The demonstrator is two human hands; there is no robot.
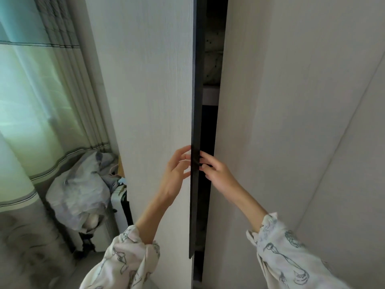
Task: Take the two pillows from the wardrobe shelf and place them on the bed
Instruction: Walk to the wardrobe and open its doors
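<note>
The white wardrobe stands right in front of me. Its left door (145,80) is ajar by a narrow gap and has a dark vertical handle strip (195,101) along its edge. My left hand (177,174) lies on the door's outer face, its straight fingertips touching the strip. In the gap, my right hand (217,174) curls its fingers round the strip from the other side. High in the gap, pale speckled fabric (213,59), possibly a pillow, lies on a shelf (210,94); most of it is hidden. The bed is out of view.
The right wardrobe door (260,111) is closed. To the left hang pale green curtains (41,80). Below them, a bundle of grey cloth (79,188) sits on a white suitcase (117,205) close to the left door's side.
</note>
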